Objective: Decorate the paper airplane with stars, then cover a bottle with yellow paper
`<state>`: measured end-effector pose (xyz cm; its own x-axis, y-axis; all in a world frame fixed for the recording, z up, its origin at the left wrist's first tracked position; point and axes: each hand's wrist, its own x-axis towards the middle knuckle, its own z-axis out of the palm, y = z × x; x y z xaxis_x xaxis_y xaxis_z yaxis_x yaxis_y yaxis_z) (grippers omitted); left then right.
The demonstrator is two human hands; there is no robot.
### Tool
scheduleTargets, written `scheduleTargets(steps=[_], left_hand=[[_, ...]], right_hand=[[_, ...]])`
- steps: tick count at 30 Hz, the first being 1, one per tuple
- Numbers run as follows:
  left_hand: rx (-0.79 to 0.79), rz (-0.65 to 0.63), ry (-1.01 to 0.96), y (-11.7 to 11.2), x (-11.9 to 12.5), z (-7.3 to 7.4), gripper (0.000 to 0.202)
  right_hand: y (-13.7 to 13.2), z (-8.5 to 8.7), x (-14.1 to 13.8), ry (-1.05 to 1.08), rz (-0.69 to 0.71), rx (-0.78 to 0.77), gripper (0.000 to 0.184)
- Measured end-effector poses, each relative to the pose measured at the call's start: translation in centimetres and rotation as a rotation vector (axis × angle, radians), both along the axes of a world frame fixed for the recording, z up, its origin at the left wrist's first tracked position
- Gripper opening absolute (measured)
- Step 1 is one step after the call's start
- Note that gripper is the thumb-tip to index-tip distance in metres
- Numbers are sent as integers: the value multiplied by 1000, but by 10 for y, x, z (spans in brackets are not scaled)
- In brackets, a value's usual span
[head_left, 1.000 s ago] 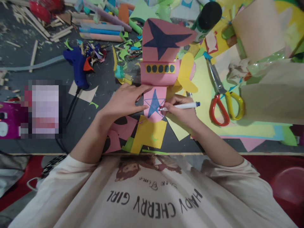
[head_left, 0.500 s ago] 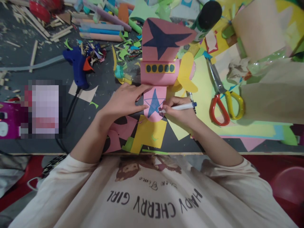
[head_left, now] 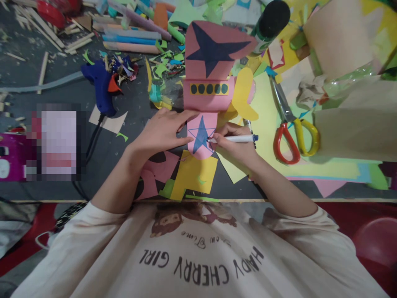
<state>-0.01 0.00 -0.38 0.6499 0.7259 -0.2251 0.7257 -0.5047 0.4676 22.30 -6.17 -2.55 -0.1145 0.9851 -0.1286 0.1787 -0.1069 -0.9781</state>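
Note:
A pink paper airplane (head_left: 208, 94) lies on the dark table, with a yellow propeller and a row of dark window dots. Its far wing (head_left: 214, 49) bears a filled dark blue star. On the near wing (head_left: 201, 136) is a blue star, partly coloured in. My left hand (head_left: 163, 131) lies flat with fingers stretched, pressing the near wing down. My right hand (head_left: 235, 147) is closed on a white marker (head_left: 237, 139) with a blue cap end, its tip touching the star's right side.
Red-and-yellow scissors (head_left: 288, 128) lie to the right on light green paper. A blue glue gun (head_left: 102, 87) with its cord sits to the left. Paper rolls (head_left: 133, 39), wooden sticks and scraps crowd the far edge. Yellow and pink offcuts (head_left: 192, 174) lie near the table's front edge.
The marker tip has shifted slightly back and forth over the right side of the near star. My left hand has stayed in place.

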Motion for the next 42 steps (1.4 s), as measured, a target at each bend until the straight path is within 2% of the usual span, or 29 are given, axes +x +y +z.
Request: scheduleTargets(steps=[12,18,23,29,42], left_hand=[[-6,6,28,0,1,1,63],[-3,0,22,0,1,1,62],[-5,4,15,0,0,1,61],[-11,3,16,0,0,1,62],[3,6,22,0,0,-1,64]], right_hand=[[3,4,1,-27,62,-74,34],[3,-2,2,28,-62,-26,32],[1,-6,3,39,-35,-55,30],[1,-1,1,12,-28,-2,28],[4,5,0,-24,57,-52,30]])
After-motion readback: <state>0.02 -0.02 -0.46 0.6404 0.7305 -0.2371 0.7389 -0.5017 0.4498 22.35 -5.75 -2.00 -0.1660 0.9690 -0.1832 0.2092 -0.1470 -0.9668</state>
